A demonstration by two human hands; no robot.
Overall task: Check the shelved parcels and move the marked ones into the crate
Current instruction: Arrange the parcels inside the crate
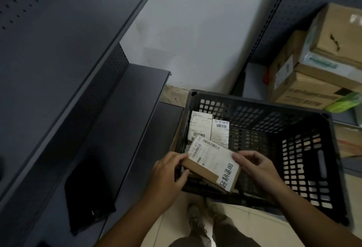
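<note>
A small cardboard parcel (212,163) with a white shipping label and black handwritten characters hangs over the near left part of the black plastic crate (305,149). My left hand (168,172) grips its left end, thumb underneath. My right hand (256,165) pinches its right end. Inside the crate, against the left wall, lie two labelled parcels (208,128), and another brown parcel shows partly beneath the held one.
Dark metal shelves (78,70) stand at the left, with a black pouch (88,194) on the lower one. Stacked cardboard boxes (321,64) fill the shelf at the right. The crate stands on a tiled floor, my shoes (197,219) just before it.
</note>
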